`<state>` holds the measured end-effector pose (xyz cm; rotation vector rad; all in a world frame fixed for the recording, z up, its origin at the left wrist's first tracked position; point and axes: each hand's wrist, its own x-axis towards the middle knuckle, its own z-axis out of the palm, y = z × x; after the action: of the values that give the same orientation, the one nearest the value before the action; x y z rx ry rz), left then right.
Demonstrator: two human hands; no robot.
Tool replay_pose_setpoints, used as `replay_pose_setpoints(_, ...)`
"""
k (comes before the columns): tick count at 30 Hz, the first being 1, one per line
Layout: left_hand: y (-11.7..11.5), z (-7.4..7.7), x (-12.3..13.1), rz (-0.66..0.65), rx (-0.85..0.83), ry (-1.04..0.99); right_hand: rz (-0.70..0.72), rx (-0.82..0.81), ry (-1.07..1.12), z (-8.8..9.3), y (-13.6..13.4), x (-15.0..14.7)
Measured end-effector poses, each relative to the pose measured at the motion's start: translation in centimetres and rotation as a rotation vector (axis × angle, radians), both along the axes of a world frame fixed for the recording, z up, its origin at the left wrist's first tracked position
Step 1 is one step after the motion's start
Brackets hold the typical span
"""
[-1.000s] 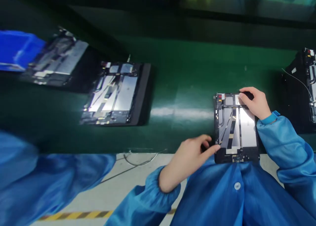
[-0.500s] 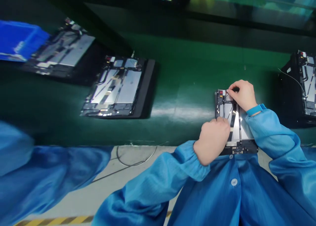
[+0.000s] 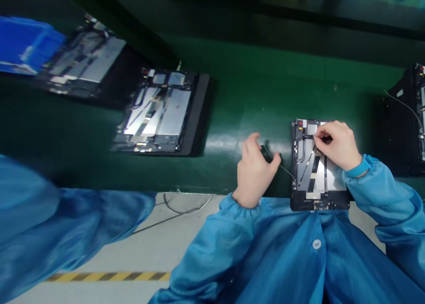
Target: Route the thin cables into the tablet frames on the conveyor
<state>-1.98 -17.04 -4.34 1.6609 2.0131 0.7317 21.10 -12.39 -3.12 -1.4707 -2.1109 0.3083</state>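
Note:
An opened tablet [image 3: 320, 175] lies on the green belt with its silver panels, black frame and flat cables showing. My right hand [image 3: 338, 144] rests on its upper part, fingers curled over a black cable strip, with the fingertips partly hidden. Just left of the tablet, my left hand [image 3: 255, 171] hovers over the belt with its fingers apart. A thin wire [image 3: 282, 167] runs from the tablet's left edge up to the left hand's fingers. I cannot tell whether it is pinched there.
Two more opened tablets [image 3: 156, 111] [image 3: 86, 60] lie to the left, beside a blue plastic bin [image 3: 26, 43]. Another tablet [image 3: 420, 118] sits at the right edge. A person's blue sleeve [image 3: 49, 215] fills the lower left, above the floor with yellow-black tape [image 3: 108, 276].
My left hand has moved off the tablet to the left and opened, and the thin wire now stretches out from the tablet toward it. My right hand stays on the tablet's upper part.

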Motion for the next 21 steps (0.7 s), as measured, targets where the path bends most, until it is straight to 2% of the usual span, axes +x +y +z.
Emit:
replay_pose_setpoints(2,1.5,0.0,0.1,-0.033,0.068,-0.002,0.047,-0.024,0.007,0.3,-0.3,0.0)
replay_pose_setpoints(4,3.0,0.0,0.6,-0.167,0.038,-0.121,0.102,-0.06,0.015,0.6,-0.7,0.1)
replay_pose_setpoints(7,5.2,0.0,1.3,-0.378,-0.113,-0.355,0.159,-0.081,0.066,0.6,-1.2,0.1)
replay_pose_setpoints(12,7.7,0.4,1.0,-0.535,-0.368,-0.593,0.211,-0.034,0.211,-0.5,-1.6,0.4)
replay_pose_setpoints(16,8.5,0.9,0.2,-0.562,-0.511,-0.673,0.231,0.005,0.246,-1.2,-1.7,0.3)
replay_pose_setpoints(21,7.9,0.7,0.6,-0.457,-0.515,-0.715,0.233,0.009,0.261,-1.5,-1.8,0.0)
